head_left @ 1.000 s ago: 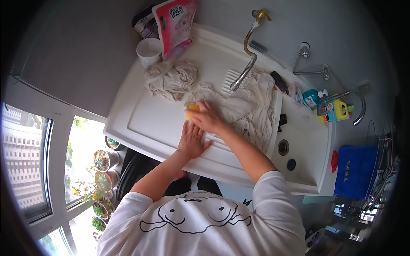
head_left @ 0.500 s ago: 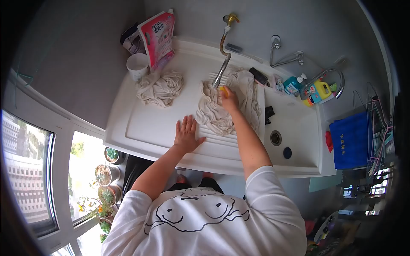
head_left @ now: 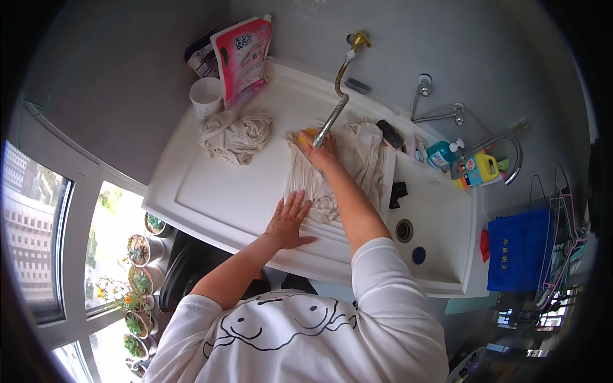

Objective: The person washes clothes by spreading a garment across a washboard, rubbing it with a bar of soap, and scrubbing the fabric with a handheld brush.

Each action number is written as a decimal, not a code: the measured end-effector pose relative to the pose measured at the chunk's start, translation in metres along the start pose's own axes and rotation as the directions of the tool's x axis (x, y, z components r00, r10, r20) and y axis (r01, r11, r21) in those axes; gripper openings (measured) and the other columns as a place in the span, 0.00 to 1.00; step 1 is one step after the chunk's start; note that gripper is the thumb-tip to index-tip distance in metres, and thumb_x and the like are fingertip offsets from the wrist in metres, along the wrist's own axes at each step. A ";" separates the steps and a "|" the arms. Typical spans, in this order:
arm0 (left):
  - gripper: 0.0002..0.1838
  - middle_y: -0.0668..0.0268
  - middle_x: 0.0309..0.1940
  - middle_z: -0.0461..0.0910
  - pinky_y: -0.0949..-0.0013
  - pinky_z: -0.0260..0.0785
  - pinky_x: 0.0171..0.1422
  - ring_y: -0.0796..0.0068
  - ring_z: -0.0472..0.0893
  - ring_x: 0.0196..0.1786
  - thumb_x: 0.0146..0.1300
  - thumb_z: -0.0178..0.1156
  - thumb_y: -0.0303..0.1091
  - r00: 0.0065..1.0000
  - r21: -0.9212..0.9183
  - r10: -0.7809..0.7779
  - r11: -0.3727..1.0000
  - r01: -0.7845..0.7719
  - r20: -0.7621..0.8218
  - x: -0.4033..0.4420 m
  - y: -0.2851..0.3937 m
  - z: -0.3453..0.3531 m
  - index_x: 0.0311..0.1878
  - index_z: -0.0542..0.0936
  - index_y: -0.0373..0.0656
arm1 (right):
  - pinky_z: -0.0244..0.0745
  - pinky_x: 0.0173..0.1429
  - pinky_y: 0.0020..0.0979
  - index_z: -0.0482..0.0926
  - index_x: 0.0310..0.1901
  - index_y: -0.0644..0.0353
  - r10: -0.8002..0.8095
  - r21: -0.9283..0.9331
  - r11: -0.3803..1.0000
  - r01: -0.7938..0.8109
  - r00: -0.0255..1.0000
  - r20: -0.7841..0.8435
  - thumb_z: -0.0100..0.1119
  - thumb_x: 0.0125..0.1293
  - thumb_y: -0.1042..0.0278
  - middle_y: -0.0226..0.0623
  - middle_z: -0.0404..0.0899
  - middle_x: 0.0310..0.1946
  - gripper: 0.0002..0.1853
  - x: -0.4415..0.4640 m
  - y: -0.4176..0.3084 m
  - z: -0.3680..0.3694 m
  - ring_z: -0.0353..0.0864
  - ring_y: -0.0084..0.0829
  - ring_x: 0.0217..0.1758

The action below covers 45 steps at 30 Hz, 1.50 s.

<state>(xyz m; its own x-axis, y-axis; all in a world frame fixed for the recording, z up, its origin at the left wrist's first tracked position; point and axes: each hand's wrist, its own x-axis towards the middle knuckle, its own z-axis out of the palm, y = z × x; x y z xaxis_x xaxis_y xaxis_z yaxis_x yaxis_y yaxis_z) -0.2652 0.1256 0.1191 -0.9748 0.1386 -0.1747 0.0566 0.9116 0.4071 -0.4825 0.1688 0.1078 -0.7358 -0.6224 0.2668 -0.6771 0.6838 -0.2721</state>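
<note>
My right hand [head_left: 322,154] is closed on a yellow bar [head_left: 308,135] that looks like soap, pressed against the upper left part of a wet off-white garment [head_left: 308,185]. The garment lies wrinkled over the ridged washboard part of the white sink counter [head_left: 211,185]. My left hand [head_left: 288,223] lies flat with spread fingers, its fingertips at the garment's lower left edge. A flexible metal hose [head_left: 332,120] hangs from the brass tap [head_left: 359,41] and partly covers my right hand. To the left sits a second bunched off-white cloth [head_left: 236,135].
A white cup [head_left: 206,96] and a pink detergent pouch [head_left: 241,60] stand at the back left. A black brush [head_left: 391,135], a teal pump bottle [head_left: 442,154] and a yellow bottle [head_left: 479,171] line the back right, beside the basin [head_left: 434,223]. Potted plants [head_left: 145,249] stand at the window.
My right hand has moved left and slightly down with the yellow bar. The garment's left side is flatter, and my left fingertips now rest on its edge. The view has tilted.
</note>
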 end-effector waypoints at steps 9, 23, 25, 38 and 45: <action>0.51 0.59 0.67 0.36 0.56 0.30 0.69 0.59 0.34 0.69 0.45 0.50 0.67 0.996 0.043 -0.075 0.996 0.073 0.048 0.000 0.010 -0.007 0.66 0.46 0.45 | 0.65 0.29 0.39 0.77 0.28 0.49 -0.389 0.285 0.851 0.440 0.895 -0.220 0.55 0.51 0.65 0.34 0.70 0.25 0.02 0.002 0.000 0.024 0.72 0.38 0.27; 0.50 0.57 0.67 0.36 0.54 0.32 0.69 0.56 0.35 0.69 0.45 0.56 0.62 0.996 0.055 -0.087 0.995 0.086 0.017 0.004 0.010 -0.003 0.66 0.46 0.47 | 0.54 0.52 0.38 0.72 0.39 0.52 -0.319 -0.127 0.941 0.314 0.948 -0.018 0.49 0.53 0.42 0.37 0.71 0.39 0.22 -0.005 -0.002 0.003 0.65 0.34 0.49; 0.50 0.57 0.67 0.36 0.54 0.32 0.69 0.55 0.36 0.69 0.45 0.56 0.62 0.996 0.057 -0.083 0.995 0.082 0.018 0.002 0.011 -0.003 0.66 0.46 0.47 | 0.57 0.50 0.39 0.72 0.39 0.54 -0.122 -0.150 0.982 0.116 0.992 -0.035 0.52 0.52 0.43 0.36 0.68 0.40 0.23 -0.028 -0.006 -0.007 0.65 0.35 0.48; 0.27 0.60 0.57 0.61 0.56 0.54 0.60 0.54 0.60 0.58 0.54 0.51 0.51 0.934 -0.203 -0.131 0.977 0.065 -0.333 0.022 -0.007 0.009 0.54 0.67 0.45 | 0.66 0.48 0.39 0.66 0.45 0.55 0.347 0.009 0.938 -0.347 0.938 -0.021 0.59 0.50 0.62 0.39 0.68 0.40 0.20 -0.099 0.047 -0.042 0.67 0.39 0.47; 0.09 0.66 0.22 0.74 0.67 0.66 0.32 0.65 0.74 0.25 0.56 0.50 0.38 0.828 -0.780 -0.451 0.625 0.027 -0.333 0.083 -0.054 -0.035 0.33 0.74 0.43 | 0.62 0.56 0.37 0.54 0.60 0.59 0.587 0.603 0.654 -0.457 0.809 -0.024 0.50 0.49 0.78 0.49 0.63 0.54 0.33 -0.122 0.081 -0.052 0.65 0.47 0.55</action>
<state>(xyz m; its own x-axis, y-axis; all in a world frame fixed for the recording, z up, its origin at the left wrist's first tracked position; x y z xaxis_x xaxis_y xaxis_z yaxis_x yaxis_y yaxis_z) -0.3570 0.0742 0.1135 -0.9045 -0.4255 -0.0300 -0.1591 0.2713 0.9492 -0.4471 0.3199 0.1010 -0.9926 -0.0929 0.0785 -0.1148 0.5022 -0.8571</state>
